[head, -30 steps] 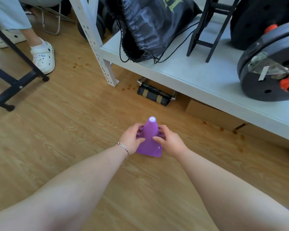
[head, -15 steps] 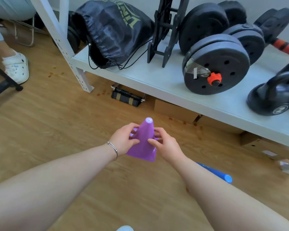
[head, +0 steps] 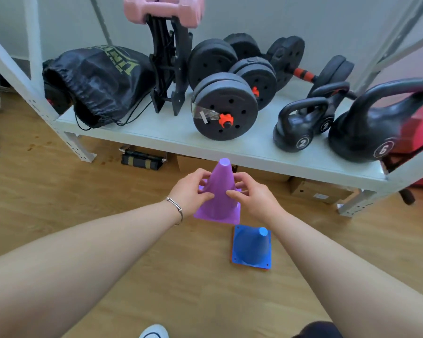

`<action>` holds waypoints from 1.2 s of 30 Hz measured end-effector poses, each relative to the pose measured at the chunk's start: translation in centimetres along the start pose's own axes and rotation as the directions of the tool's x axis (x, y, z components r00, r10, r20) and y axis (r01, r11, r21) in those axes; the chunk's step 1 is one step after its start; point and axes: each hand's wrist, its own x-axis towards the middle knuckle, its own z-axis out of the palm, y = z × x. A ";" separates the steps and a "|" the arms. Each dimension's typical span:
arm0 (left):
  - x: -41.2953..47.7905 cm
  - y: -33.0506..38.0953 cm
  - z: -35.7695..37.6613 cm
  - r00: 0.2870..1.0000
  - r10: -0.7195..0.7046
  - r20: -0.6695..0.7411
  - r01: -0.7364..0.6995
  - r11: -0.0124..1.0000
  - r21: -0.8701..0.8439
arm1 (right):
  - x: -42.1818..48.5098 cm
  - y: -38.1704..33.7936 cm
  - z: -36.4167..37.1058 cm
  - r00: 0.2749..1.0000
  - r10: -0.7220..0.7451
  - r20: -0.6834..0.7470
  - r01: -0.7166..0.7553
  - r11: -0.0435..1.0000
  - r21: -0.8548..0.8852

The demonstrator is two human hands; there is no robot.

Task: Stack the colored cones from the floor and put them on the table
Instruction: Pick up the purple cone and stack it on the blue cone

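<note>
Purple cone [head: 219,191] is up off the floor, held upright btwn both my hands in front of the shelf edge, tip pointing up. Left hand [head: 191,189] has a closed grip on its left flank, thumb on the near face, fingers round the back; right hand [head: 252,193] does the same on the right flank. So both grips are narrow and holding the cone, about mid-height.

Handling, my guess: thin moulded plastic, hollow, v. light, a bit flexy at the square base, smooth walls so it could slip if pinched only near the tip. Best hold is mid-body or by the base flange, w/ two sides opposed as now. Not fragile.

Just below and right of it sits a blue cone [head: 252,247] on the wood floor [head: 108,301], upright, w/ an orange-ish edge peeking under its base, prob. another cone beneath but can't tell for sure. Purple looks due to go down over the blue.

Vs half a sec ago: cone is higher and nearer the shelf [head: 156,132], blue cone now fully in view instead of just a sliver, and the view has tipped up to show kettlebells [head: 300,128] and dumbbell plates [head: 225,108]. A sec ago the cone sat on the floor.
</note>
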 end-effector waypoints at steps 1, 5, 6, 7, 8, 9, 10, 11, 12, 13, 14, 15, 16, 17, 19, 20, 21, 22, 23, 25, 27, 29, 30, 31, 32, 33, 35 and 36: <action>0.2 1.0 0.6 1.000 0.010 0.010 -0.010 1.000 0.005 | -0.5 0.3 -1.1 1.000 0.004 -0.010 -0.004 1.000 -0.010; 0.6 4.2 3.6 0.998 0.032 0.054 -0.032 0.999 0.007 | -2.3 2.4 -4.7 0.998 0.043 -0.044 -0.044 0.998 -0.033; 0.6 4.8 4.4 0.997 0.033 0.066 -0.033 0.999 0.005 | -2.8 3.0 -5.3 0.997 0.055 -0.047 -0.056 0.998 -0.031; 0.6 5.2 5.3 0.996 0.031 0.078 -0.032 0.999 0.003 | -3.2 3.7 -5.8 0.997 0.067 -0.048 -0.068 0.997 -0.028; 0.5 5.5 6.1 0.996 0.029 0.087 -0.030 1.000 0.003 | -3.6 4.4 -6.2 0.996 0.077 -0.048 -0.078 0.997 -0.022; 0.4 5.7 7.0 0.995 0.024 0.093 -0.024 1.000 0.004 | -4.0 5.2 -6.4 0.995 0.086 -0.046 -0.087 0.996 -0.016; 0.3 5.7 7.8 0.995 0.017 0.098 -0.018 1.000 0.007 | -4.3 6.0 -6.5 0.995 0.095 -0.043 -0.095 0.995 -0.010; 0.1 5.5 8.6 0.995 0.009 0.104 -0.010 1.000 0.010 | -4.6 6.7 -6.5 0.994 0.103 -0.039 -0.103 0.995 -0.004; 0.0 5.3 9.4 0.994 0.002 0.111 -0.003 1.000 0.008 | -4.9 7.5 -6.4 0.993 0.113 -0.035 -0.113 0.994 0.000; -0.2 5.1 10.1 0.993 -0.006 0.120 0.006 1.000 0.002 | -5.1 8.3 -6.2 0.992 0.123 -0.030 -0.123 0.992 0.004; -0.3 4.8 10.9 0.991 -0.013 0.132 0.013 1.000 -0.002 | -5.4 9.0 -5.9 0.991 0.133 -0.025 -0.133 0.991 0.007; -0.4 4.4 11.6 0.989 -0.022 0.144 0.022 1.000 -0.002 | -5.5 9.8 -5.6 0.990 0.142 -0.021 -0.142 0.990 0.008; -0.5 4.1 12.4 0.987 -0.032 0.156 0.032 0.999 0.001 | -5.7 10.6 -5.3 0.988 0.152 -0.018 -0.152 0.988 0.009; -0.6 3.7 13.1 0.985 -0.041 0.166 0.041 0.999 0.004 | -5.8 11.3 -5.0 0.986 0.164 -0.015 -0.164 0.986 0.013; -0.5 3.0 14.6 0.982 -0.062 0.180 0.062 0.998 0.009 | -5.8 12.9 -4.3 0.982 0.187 0.000 -0.187 0.982 0.019; -0.4 2.6 15.2 0.980 -0.075 0.186 0.074 0.997 0.012 | -5.7 13.6 -4.0 0.981 0.196 0.013 -0.196 0.980 0.017; -0.3 2.1 15.8 0.978 -0.087 0.192 0.086 0.996 0.014 | -5.5 14.3 -3.6 0.979 0.203 0.025 -0.203 0.979 0.013; -0.2 1.6 16.5 0.976 -0.097 0.197 0.096 0.995 0.019 | -5.3 14.9 -3.3 0.977 0.209 0.038 -0.209 0.978 0.006; -0.1 1.1 17.0 0.973 -0.108 0.203 0.105 0.994 0.023 | -5.1 15.5 -3.0 0.975 0.215 0.051 -0.215 0.977 -0.001; 0.1 0.1 18.2 0.967 -0.125 0.221 0.121 0.992 0.030 | -4.9 16.7 -2.3 0.970 0.231 0.072 -0.231 0.973 -0.014; 0.2 -0.8 19.1 0.962 -0.134 0.237 0.129 0.991 0.036 | -4.8 17.7 -1.6 0.967 0.243 0.083 -0.242 0.970 -0.017; 0.4 -1.6 19.8 0.961 -0.141 0.238 0.134 0.990 0.045 | -4.7 18.5 -0.8 0.964 0.250 0.087 -0.249 0.968 -0.015; 0.4 -1.9 20.1 0.961 -0.143 0.238 0.136 0.990 0.047 | -4.7 18.8 -0.5 0.964 0.253 0.087 -0.253 0.967 -0.013; 0.4 -2.2 20.4 0.960 -0.145 0.240 0.139 0.989 0.044 | -4.7 19.1 -0.3 0.963 0.255 0.087 -0.256 0.967 -0.010; 0.4 -2.5 20.6 0.959 -0.147 0.242 0.143 0.989 0.037 | -4.7 19.3 -0.1 0.962 0.257 0.091 -0.258 0.966 -0.007; 0.4 -2.7 20.7 0.959 -0.147 0.243 0.144 0.989 0.028 | -4.7 19.4 0.0 0.961 0.259 0.096 -0.260 0.966 -0.004; 0.4 -3.0 20.9 0.960 -0.144 0.240 0.144 0.989 0.019 | -4.6 19.6 0.2 0.958 0.267 0.101 -0.268 0.964 -0.006; 0.5 -3.1 21.0 0.960 -0.145 0.240 0.146 0.989 0.016 | -4.6 19.6 0.3 0.957 0.270 0.102 -0.270 0.963 -0.011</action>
